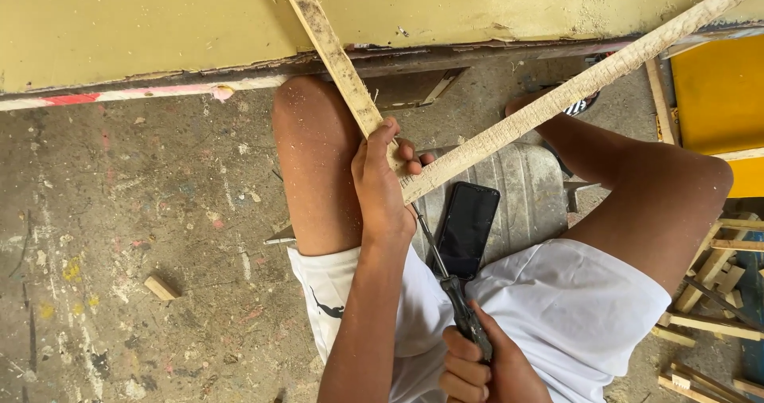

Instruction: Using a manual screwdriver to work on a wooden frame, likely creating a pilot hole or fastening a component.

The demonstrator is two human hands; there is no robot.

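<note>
Your left hand (382, 182) grips the two wooden slats (338, 61) where they cross, thumb up, fingers wrapped over the joint; one slat runs up and left from it, the other slat (589, 81) up and right toward the picture's edge. Just beyond stands the yellow wall (159, 21), so little room lies ahead. Your right hand (477, 367) is clenched around the screwdriver (450, 280) handle near your lap, its shaft pointing up-left to the joint. A black phone (467, 228) lies just right of the shaft on a metal can (529, 192)
</note>
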